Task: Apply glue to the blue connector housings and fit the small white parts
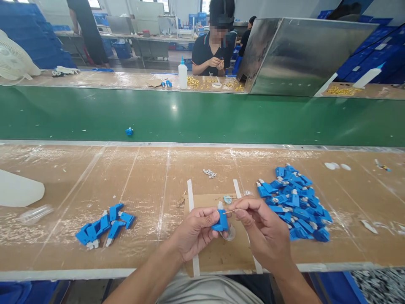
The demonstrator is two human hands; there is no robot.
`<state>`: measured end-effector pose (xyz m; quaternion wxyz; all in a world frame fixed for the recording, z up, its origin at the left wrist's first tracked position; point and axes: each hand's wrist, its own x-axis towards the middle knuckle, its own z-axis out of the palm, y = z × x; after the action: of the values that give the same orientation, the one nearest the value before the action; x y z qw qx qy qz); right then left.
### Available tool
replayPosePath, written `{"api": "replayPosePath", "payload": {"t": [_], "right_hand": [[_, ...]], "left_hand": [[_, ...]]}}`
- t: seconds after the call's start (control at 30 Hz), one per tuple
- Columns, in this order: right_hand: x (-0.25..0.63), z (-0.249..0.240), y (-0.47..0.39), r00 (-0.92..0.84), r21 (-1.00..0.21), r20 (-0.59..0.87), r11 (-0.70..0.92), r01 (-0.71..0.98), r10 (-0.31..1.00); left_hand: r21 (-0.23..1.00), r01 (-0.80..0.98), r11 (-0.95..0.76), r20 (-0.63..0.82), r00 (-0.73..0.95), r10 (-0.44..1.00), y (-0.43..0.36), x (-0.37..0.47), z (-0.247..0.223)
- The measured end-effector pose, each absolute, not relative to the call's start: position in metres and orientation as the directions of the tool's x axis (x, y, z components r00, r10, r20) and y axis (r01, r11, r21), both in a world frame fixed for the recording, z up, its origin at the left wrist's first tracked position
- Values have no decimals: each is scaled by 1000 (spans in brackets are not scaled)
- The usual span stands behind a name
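My left hand point(201, 230) grips a small blue plastic piece with a white tip point(220, 221), held upright over a taped cardboard sheet point(218, 264). Between thumb and fingers, my right hand point(264, 228) pinches a thin wooden stick point(230, 211), whose end meets the side of the blue piece. A large pile of similar blue pieces point(297, 202) lies to the right of my right hand. On the left, a smaller group of them point(104, 223) rests on the table. Behind my hands is a light-blue blob point(227, 199) with another stick by it.
A green conveyor belt point(190, 114) runs across beyond the table, carrying one blue piece point(129, 131). Small grey parts point(209, 173) lie ahead of the cardboard. A white container point(20, 188) stands at left. Across the belt sits a co-worker point(215, 50) near a white bottle point(182, 74).
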<state>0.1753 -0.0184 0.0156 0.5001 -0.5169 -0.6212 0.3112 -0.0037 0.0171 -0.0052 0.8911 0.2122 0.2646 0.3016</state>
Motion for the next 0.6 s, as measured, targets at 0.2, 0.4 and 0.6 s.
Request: {"api": "replayPosePath", "payload": {"t": [0.2, 0.4, 0.6], "right_hand": [[171, 14, -19, -25, -806, 456, 424, 413, 890], [180, 20, -21, 64, -852, 399, 345, 393, 915], [202, 1, -31, -106, -856, 110, 149, 496, 988]], "left_hand": [[561, -430, 707, -310, 683, 661, 15, -5, -4], [535, -490, 689, -374, 594, 713, 19, -8, -5], [533, -672, 514, -363, 368, 856, 26, -17, 0]]}}
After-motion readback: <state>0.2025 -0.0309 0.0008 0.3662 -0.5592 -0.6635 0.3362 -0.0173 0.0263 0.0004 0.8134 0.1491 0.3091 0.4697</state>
